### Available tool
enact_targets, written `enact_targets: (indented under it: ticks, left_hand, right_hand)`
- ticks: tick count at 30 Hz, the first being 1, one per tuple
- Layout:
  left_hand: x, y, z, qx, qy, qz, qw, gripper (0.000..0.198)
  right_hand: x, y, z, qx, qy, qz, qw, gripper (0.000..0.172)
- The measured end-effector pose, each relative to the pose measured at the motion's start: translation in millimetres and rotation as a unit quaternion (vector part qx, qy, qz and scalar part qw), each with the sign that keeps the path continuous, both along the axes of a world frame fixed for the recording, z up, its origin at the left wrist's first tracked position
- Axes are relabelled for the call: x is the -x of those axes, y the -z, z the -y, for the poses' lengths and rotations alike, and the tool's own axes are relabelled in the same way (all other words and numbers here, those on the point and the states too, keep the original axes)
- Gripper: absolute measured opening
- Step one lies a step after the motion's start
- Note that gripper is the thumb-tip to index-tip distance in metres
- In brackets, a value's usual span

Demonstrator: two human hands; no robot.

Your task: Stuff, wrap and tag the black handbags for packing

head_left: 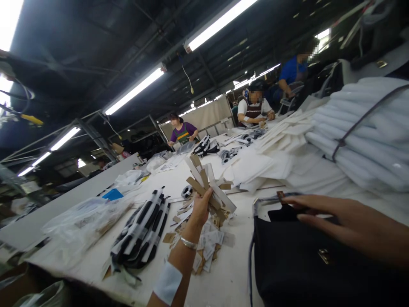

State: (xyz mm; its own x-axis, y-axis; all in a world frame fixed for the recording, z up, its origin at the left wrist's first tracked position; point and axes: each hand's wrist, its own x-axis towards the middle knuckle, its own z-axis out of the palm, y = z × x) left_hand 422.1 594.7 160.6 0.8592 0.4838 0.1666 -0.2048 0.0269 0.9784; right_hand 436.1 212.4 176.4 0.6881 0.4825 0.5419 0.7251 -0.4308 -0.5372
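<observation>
My left hand [200,209] is raised above the white table [223,281] and closed round a fanned bunch of brown and white paper tags [207,183]. More loose tags [209,247] lie in a heap under it. My right hand [348,226] lies flat, fingers stretched out, on a black bag [297,264] with a gold clasp at the front right. A silver bracelet and a white patch show on my left forearm.
A black-and-white striped bundle [142,230] lies left of the tags, with clear plastic bags [83,221] further left. Stacks of white folded fabric [361,132] fill the right side. Three other people sit working at the far end of the table.
</observation>
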Motion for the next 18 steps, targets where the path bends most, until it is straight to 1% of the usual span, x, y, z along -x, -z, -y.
enact_targets:
  ticks: [1, 2, 4, 5, 8, 10, 12, 14, 16, 18]
  left_hand:
    - [-1, -1.3, 2, 0.005, 0.000, 0.005, 1.000, 0.062]
    - [-1, -3.2, 3, 0.007, 0.000, 0.011, 1.000, 0.062]
    - [0, -7.5, 3, 0.007, -0.001, 0.020, 1.000, 0.063]
    - [1, -9.6, 3, 0.004, 0.002, 0.023, 1.000, 0.063]
    - [7, -15.1, 3, -0.018, 0.030, 0.023, 0.999, 0.058]
    - [12, -16.9, 4, -0.041, 0.053, 0.018, 0.998, 0.052]
    - [15, -15.7, 5, -0.062, 0.065, 0.010, 0.996, 0.047]
    - [18, -10.8, 5, -0.074, 0.066, 0.001, 0.995, 0.043]
    - [20, -2.6, 4, -0.077, 0.072, -0.008, 0.994, 0.042]
    - [21, 7.1, 4, -0.075, 0.091, -0.015, 0.993, 0.041]
  right_hand:
    - [-10, -10.3, -17, 0.030, -0.043, -0.036, 0.998, 0.040]
    - [-20, -19.5, -37, 0.043, -0.071, -0.064, 0.994, 0.044]
    - [-37, -32.3, -81, 0.051, -0.115, -0.099, 0.987, 0.056]
    - [-44, -36.0, -103, 0.046, -0.125, -0.113, 0.985, 0.060]
    - [-61, -40.8, -164, 0.032, -0.127, -0.109, 0.985, 0.068]
    - [-67, -42.7, -196, 0.019, -0.150, -0.105, 0.983, 0.065]
    - [-70, -44.1, -219, 0.005, -0.185, -0.103, 0.977, 0.058]
    - [-70, -42.1, -234, -0.005, -0.214, -0.103, 0.971, 0.052]
    - [-70, -34.6, -239, -0.003, -0.235, -0.104, 0.967, 0.047]
    - [-71, -22.3, -238, 0.016, -0.255, -0.103, 0.961, 0.046]
